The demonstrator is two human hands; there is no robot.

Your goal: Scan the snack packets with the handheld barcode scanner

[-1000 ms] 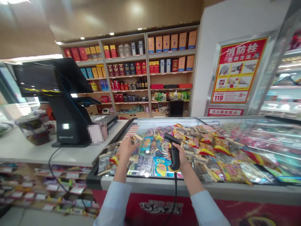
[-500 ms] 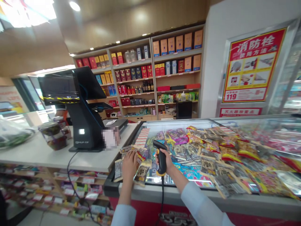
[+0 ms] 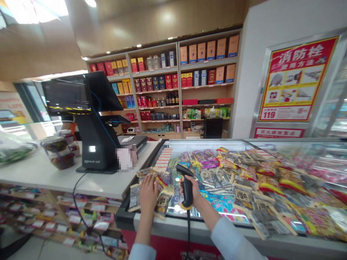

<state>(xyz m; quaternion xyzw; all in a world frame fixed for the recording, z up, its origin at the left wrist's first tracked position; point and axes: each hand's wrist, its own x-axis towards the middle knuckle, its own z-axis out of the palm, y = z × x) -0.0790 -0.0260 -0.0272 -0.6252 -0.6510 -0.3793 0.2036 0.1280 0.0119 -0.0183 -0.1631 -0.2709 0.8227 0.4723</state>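
My right hand (image 3: pixel 193 188) is wrapped round the handle of a black barcode scanner (image 3: pixel 185 184) with a yellow base, its cable hanging down in front of the freezer. My left hand (image 3: pixel 148 190) rests with fingers bent on snack packets (image 3: pixel 162 200) lying on the glass lid at the freezer's left end, and seems to hold one of them. Both hands sit close together above the glass-topped chest freezer (image 3: pixel 173 225), which is covered with several colourful snack packets (image 3: pixel 238 180).
A black checkout terminal (image 3: pixel 89 119) stands on the white counter (image 3: pixel 54 177) to the left, with plastic tubs (image 3: pixel 58 151) beside it. Shelves of boxed goods (image 3: pixel 176 83) fill the back wall. A red fire-hydrant poster (image 3: pixel 292 83) hangs at the right.
My view has swung a little left. My left hand came back from the middle of the lid to the packets at its left end. The scanner hand moved left with it.
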